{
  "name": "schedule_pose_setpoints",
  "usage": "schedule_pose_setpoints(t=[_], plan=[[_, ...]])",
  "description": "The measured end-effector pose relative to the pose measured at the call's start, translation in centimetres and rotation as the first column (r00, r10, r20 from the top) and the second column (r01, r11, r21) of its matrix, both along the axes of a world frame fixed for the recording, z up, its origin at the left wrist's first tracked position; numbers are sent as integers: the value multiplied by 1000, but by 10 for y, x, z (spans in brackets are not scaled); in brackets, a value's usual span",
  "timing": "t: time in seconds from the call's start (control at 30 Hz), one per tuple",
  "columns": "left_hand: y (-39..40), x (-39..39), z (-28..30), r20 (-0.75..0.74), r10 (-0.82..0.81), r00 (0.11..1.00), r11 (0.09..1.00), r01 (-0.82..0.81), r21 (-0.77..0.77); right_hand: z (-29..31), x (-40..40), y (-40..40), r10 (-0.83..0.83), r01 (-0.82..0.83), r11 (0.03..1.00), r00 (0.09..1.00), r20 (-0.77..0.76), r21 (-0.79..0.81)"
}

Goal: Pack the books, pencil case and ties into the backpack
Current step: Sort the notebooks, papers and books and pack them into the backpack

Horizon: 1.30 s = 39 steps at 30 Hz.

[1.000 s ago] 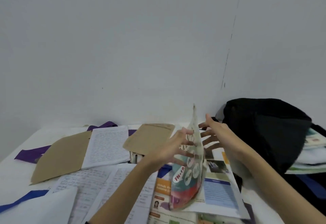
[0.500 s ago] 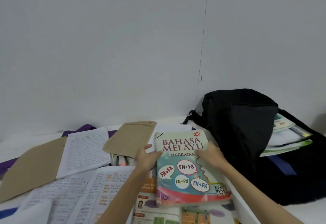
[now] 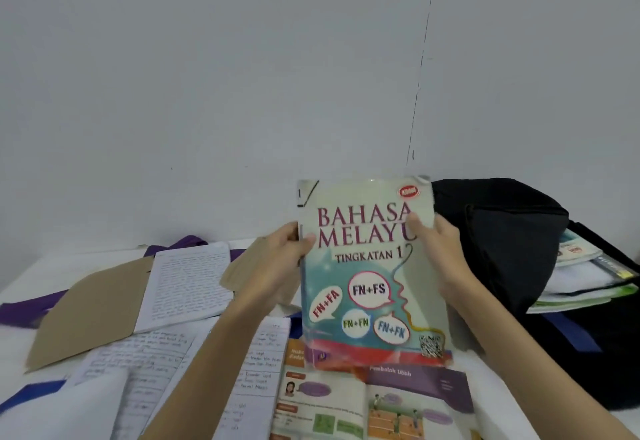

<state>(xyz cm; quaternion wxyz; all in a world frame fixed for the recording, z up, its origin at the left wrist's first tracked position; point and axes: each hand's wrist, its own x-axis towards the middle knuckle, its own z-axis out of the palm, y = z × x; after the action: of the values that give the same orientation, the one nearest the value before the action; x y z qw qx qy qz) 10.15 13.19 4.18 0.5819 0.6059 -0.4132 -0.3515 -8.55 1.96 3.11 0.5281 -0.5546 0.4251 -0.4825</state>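
Now | both hands grip textbook [image 3: 367, 287] edges | left hand [image 3: 284, 259] | right hand [image 3: 440, 252] | backpack [image 3: 512, 242] just right

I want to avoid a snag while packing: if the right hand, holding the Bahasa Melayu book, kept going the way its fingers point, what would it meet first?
The right hand points up and away, gripping the teal Bahasa Melayu textbook. Beyond it lies only the plain white wall; the black fabric backpack sits off to its right, though depth is unclear.

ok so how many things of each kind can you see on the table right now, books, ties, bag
Closed textbook, held up: 1
Open textbook: 1
Open handwritten exercise books: 2
Purple ties: 1
Black backpack, books showing inside: 1
Total: 6
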Motion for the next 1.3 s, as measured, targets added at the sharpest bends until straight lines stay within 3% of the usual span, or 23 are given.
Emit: schedule_pose_setpoints(t=[0.1, 0.23, 0.43, 0.5, 0.6, 0.7, 0.77, 0.87, 1.03, 1.17, 1.2, 1.3], plan=[[15, 11, 12, 70, 79, 994, 992, -71, -100, 17, 10, 20, 76, -71, 996, 992, 100, -50], [33, 34, 3, 74, 135, 988, 986, -127, -106, 15, 20, 32, 165, -162, 985, 984, 60, -64], [48, 49, -18, 64, -18, 998, 1000, 19, -13, 21, 32, 32, 233, -235, 962, 972, -26, -143], [44, 46, -24, 81, -32, 996, 997, 27, 72, 27, 36, 29, 211, -223, 951, 974, -80, -215], [42, 45, -33, 33, 16, 999, 996, -18, 82, 32, 40, 24, 53, -125, 919, 979, -199, -373], [40, 45, -36, 39, 16, 999, 998, -19, 65, 44, 36, 21, -61, -133, 819, 947, -315, -558], [39, 44, -35, 79, 17, 997, 997, -22, 68, 58, 34, 21, -81, -307, 737, 844, -531, -602], [39, 42, -34, 138, -16, 990, 997, 6, 72, 73, 41, 26, -110, -571, 654, 577, -809, -497], [45, 38, -35, 101, -147, 984, 985, 137, 103, 101, 54, 28, 76, -711, 670, 354, -932, -215], [46, 36, -43, 66, -81, 994, 994, 76, 80, 109, 63, 42, 28, -818, 572, 86, -996, -54], [47, 35, -44, 62, -50, 997, 997, 46, 65, 108, 64, 45, 14, -826, 560, 78, -997, -57], [47, 35, -42, 99, 17, 995, 998, -23, 61, 107, 62, 50, 15, -828, 545, 170, -985, -134]])
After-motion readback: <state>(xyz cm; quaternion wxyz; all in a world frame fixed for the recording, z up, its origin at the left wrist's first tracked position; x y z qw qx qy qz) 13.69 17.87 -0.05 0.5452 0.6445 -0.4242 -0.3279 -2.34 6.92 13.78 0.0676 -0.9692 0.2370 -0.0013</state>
